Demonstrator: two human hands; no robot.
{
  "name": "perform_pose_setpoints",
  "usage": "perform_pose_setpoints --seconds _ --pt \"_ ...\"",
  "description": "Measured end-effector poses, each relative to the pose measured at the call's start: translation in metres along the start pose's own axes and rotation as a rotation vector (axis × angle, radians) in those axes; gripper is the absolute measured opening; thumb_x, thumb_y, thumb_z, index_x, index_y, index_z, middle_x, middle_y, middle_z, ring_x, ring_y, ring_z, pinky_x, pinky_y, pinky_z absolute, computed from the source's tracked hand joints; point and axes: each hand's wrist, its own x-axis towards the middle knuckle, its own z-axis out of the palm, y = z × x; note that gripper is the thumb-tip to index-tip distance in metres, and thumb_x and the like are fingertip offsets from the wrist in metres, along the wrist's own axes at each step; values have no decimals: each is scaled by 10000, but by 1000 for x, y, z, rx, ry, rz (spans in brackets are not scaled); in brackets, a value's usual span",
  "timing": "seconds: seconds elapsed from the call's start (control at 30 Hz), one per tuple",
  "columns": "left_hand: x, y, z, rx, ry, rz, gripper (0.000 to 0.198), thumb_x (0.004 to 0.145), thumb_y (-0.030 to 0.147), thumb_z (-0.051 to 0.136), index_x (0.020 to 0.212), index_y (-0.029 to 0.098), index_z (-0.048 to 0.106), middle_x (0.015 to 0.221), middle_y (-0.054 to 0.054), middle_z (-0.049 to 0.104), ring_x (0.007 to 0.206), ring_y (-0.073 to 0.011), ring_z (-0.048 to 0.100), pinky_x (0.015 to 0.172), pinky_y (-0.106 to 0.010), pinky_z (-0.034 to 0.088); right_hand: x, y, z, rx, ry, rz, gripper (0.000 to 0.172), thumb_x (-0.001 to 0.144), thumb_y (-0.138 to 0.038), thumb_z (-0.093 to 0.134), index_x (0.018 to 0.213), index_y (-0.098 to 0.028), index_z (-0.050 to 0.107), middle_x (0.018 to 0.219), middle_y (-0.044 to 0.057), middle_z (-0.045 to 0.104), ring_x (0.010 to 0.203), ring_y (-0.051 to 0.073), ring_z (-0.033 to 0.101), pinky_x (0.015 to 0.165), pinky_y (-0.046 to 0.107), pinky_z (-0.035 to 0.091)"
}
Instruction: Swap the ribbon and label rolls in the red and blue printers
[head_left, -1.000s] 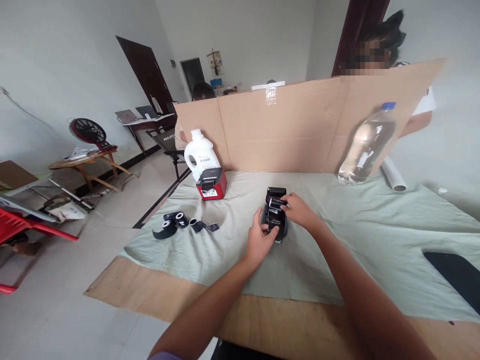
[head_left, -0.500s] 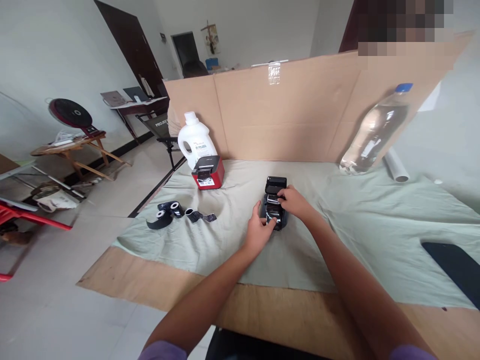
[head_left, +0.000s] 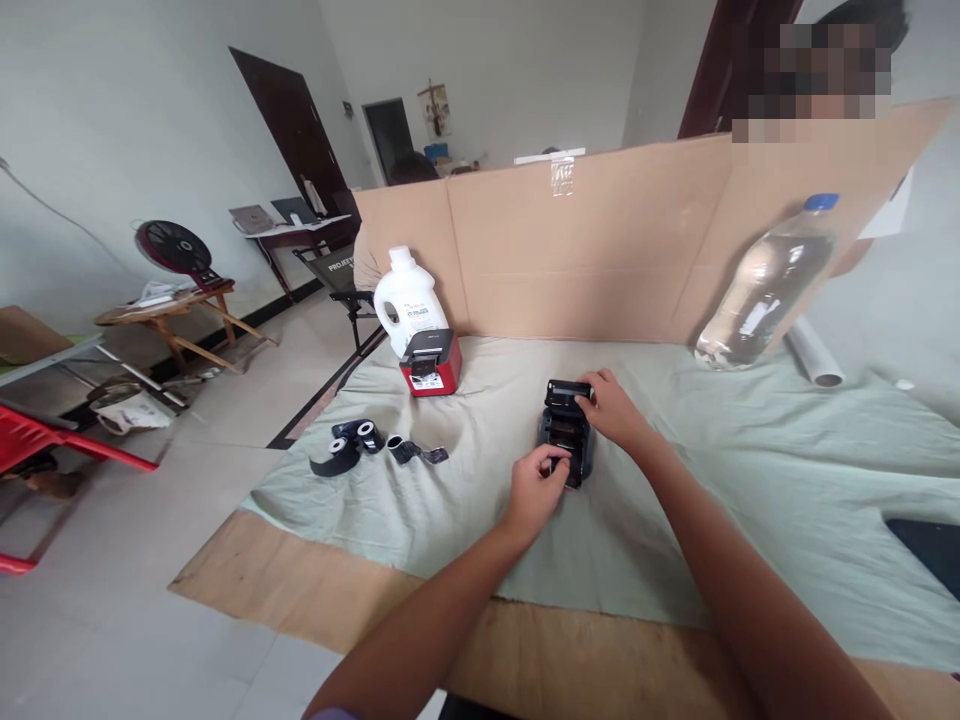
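Observation:
A small black device that looks like a portable label printer (head_left: pixel 568 437) lies on the cloth with its lid (head_left: pixel 568 396) raised at the far end. Glossy dark film or parts show inside, too small to make out clearly. My left hand (head_left: pixel 534 490) is at the printer's near left side, thumb and fingers pinched together over its front part; what they pinch is hidden. The fingers of my right hand (head_left: pixel 611 408) are closed on the right edge of the lid.
Black ribbon rolls (head_left: pixel 346 447) and a partly unwound roll (head_left: pixel 405 450) lie left. Behind them stand a red and black printer (head_left: pixel 433 365) and a white jug (head_left: pixel 411 300). A cardboard screen (head_left: pixel 570 260), water bottle (head_left: pixel 765 290), white tube (head_left: pixel 816 352) and dark phone-like object (head_left: pixel 930 550) are around.
My left fingers have moved from the printer's left side to a pinch over its front. My right hand has shifted from the inside to the lid's edge. The whole view has shifted slightly.

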Motion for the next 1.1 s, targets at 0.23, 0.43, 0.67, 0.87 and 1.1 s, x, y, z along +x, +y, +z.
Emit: perform_pose_setpoints --seconds 0.23,0.43,0.67,0.87,1.1 --pt "-5 2 5 -60 4 -22 210 737 366 722 839 183 722 525 72 356 504 -92 373 544 -271 551 -13 -9 -18 16 -364 -67 354 782 -156 631 1121 -225 707 981 58 586 805 191 598 815 335 493" --pt "-5 6 5 -75 -11 -19 183 735 343 714 827 184 708 528 69 366 501 -90 366 532 -264 549 -8 -10 -18 2 -315 64 435 767 -295 722 1197 -233 740 1071 102 640 875 224 627 898 379 496" --pt "-2 1 7 -76 -17 -20 127 751 283 669 819 185 713 499 66 420 443 -94 401 501 -269 520 -10 -1 -7 276 -440 444 668 770 -471 705 1378 -222 590 1248 160 643 883 226 641 602 280 508" --pt "-1 4 2 47 -20 103 162 805 252 607 883 192 736 518 45 476 468 -111 474 504 -237 436 -11 -10 -8 252 -425 525 706 748 -482 720 1386 -222 564 1231 178 647 798 213 619 539 278 464" --pt "4 21 -19 46 97 214 250 932 339 517 1007 191 704 586 25 534 533 -121 475 546 -221 392 -26 -23 -2 308 -364 561 679 852 -427 614 1472 -212 440 1363 161 567 954 218 608 576 244 470"
